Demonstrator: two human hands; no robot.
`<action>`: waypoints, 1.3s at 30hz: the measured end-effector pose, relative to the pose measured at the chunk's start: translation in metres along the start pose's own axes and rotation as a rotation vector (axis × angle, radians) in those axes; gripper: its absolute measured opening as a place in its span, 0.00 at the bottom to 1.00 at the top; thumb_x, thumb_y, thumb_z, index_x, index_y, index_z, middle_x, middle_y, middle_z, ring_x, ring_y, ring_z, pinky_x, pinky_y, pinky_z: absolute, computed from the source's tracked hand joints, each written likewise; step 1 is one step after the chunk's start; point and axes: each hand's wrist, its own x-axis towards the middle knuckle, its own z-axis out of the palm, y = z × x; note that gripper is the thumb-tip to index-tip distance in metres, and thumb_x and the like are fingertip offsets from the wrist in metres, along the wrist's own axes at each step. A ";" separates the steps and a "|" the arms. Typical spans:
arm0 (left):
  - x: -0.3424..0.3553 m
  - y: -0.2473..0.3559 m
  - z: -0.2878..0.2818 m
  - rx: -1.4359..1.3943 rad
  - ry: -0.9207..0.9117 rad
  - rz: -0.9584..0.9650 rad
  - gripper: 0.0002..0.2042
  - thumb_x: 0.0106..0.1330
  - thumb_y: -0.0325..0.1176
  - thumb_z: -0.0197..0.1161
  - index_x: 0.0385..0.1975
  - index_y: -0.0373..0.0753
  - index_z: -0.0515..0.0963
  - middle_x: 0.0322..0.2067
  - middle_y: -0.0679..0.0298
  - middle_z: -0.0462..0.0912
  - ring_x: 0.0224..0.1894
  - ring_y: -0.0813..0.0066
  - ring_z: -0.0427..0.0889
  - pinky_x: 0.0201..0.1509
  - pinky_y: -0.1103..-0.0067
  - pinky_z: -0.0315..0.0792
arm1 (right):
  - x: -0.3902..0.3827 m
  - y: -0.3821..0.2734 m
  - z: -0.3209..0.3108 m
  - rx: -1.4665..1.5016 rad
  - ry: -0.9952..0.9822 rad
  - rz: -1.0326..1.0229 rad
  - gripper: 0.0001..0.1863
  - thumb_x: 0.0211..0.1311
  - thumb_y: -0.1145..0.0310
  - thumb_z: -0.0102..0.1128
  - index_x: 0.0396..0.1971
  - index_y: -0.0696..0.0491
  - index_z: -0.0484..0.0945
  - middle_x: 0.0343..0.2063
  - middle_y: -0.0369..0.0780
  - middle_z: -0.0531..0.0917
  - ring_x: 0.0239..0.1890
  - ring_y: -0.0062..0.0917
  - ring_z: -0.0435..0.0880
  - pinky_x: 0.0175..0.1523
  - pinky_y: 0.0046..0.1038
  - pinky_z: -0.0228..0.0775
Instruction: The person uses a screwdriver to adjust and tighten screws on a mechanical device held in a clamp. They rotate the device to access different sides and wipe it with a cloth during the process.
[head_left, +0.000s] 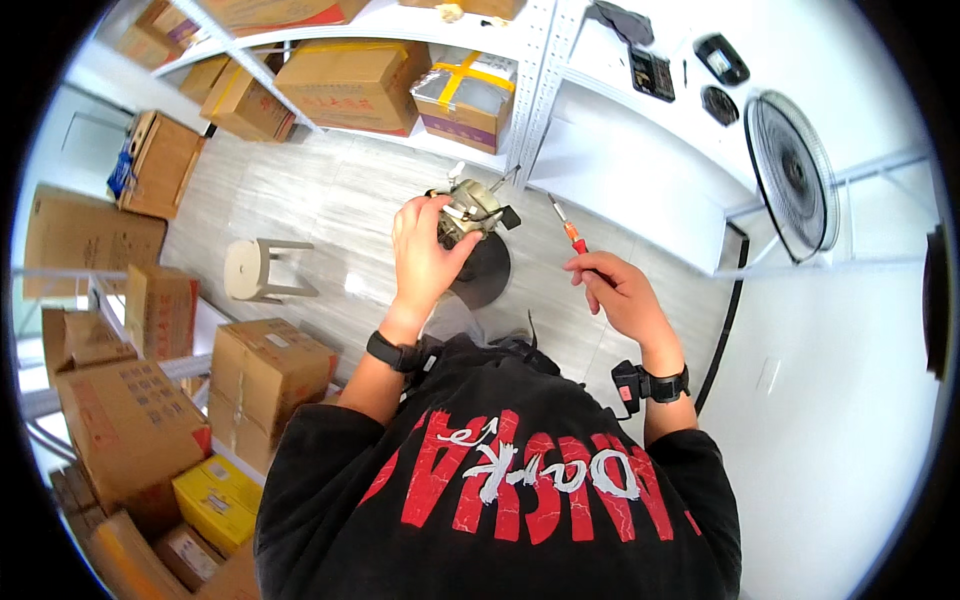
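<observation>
My left hand [430, 250] grips a metal motor assembly [470, 210] with dark and white attached parts, above a dark round base [485, 275]. In my right hand [610, 290] is a screwdriver [572, 233] with a red-orange handle, its metal tip angled up to the left, apart from the motor. A round wire fan guard [795, 175] stands at the shelf's right end. Dark small items, among them a flat case [651, 73] and an oval piece [719, 103], lie on the white shelf.
Shelving with cardboard boxes [340, 85] runs along the back. Stacked boxes [130, 440] and a yellow box [215, 500] fill the lower left. A white stool [250, 268] stands on the floor left of my hands. A wooden board [160, 165] leans at the far left.
</observation>
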 end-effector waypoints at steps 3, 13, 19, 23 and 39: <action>0.000 -0.002 -0.007 -0.088 -0.007 0.005 0.28 0.44 0.35 0.75 0.47 0.39 0.74 0.46 0.56 0.74 0.50 0.53 0.70 0.55 0.64 0.65 | 0.005 -0.009 0.003 -0.032 0.010 -0.034 0.12 0.64 0.76 0.50 0.44 0.53 0.79 0.30 0.32 0.76 0.22 0.12 0.68 0.28 0.17 0.62; 0.023 -0.031 -0.030 -0.248 -0.144 0.045 0.32 0.44 0.35 0.75 0.52 0.36 0.71 0.51 0.52 0.74 0.54 0.51 0.70 0.58 0.66 0.66 | 0.009 0.009 0.024 -0.086 0.132 0.050 0.09 0.64 0.74 0.55 0.43 0.53 0.79 0.24 0.30 0.74 0.20 0.11 0.65 0.26 0.16 0.59; 0.029 -0.046 -0.020 -0.315 -0.284 0.012 0.33 0.46 0.37 0.73 0.53 0.34 0.67 0.51 0.51 0.73 0.53 0.53 0.74 0.56 0.70 0.70 | 0.018 0.018 0.070 -0.200 0.366 -0.147 0.12 0.58 0.74 0.62 0.44 0.53 0.79 0.30 0.31 0.74 0.24 0.12 0.67 0.27 0.17 0.58; 0.035 -0.063 -0.014 -0.482 -0.337 0.003 0.35 0.47 0.37 0.72 0.55 0.34 0.64 0.49 0.51 0.73 0.50 0.54 0.75 0.54 0.68 0.71 | 0.049 0.023 0.104 -0.296 0.607 -0.103 0.19 0.53 0.74 0.68 0.47 0.53 0.78 0.33 0.34 0.74 0.28 0.15 0.71 0.33 0.18 0.65; 0.108 -0.118 0.007 -0.745 -0.881 0.109 0.24 0.59 0.33 0.65 0.56 0.40 0.71 0.49 0.62 0.77 0.54 0.72 0.75 0.56 0.73 0.68 | 0.123 0.011 0.134 -0.573 0.473 -0.102 0.48 0.37 0.66 0.77 0.63 0.54 0.63 0.52 0.48 0.72 0.53 0.38 0.74 0.55 0.33 0.70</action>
